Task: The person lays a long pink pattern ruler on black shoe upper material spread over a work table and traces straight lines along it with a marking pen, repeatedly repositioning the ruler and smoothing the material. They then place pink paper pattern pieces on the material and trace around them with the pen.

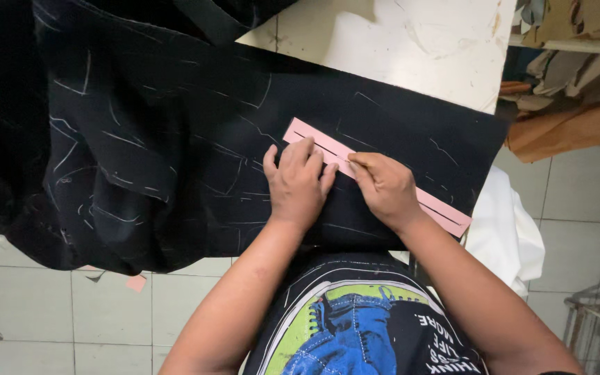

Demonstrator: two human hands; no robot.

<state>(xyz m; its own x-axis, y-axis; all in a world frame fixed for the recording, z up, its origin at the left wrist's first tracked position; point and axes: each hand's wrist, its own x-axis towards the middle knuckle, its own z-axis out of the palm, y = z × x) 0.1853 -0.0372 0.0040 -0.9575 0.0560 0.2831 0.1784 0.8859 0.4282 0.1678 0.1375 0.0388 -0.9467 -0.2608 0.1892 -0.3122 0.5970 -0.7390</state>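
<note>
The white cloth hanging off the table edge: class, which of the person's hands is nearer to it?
Right. The right hand presses the pink strip closer to the white cloth; the left hand lies further away on the black fabric.

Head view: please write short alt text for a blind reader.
Two bare hands press a pink paper strip flat on black cloth marked with chalk lines. The left hand holds it; the right hand pinches something small against it.

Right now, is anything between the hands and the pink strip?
No. The left hand presses flat on the pink paper strip, and the right hand rests on it too, pinching something small. The strip lies on black fabric.
</note>
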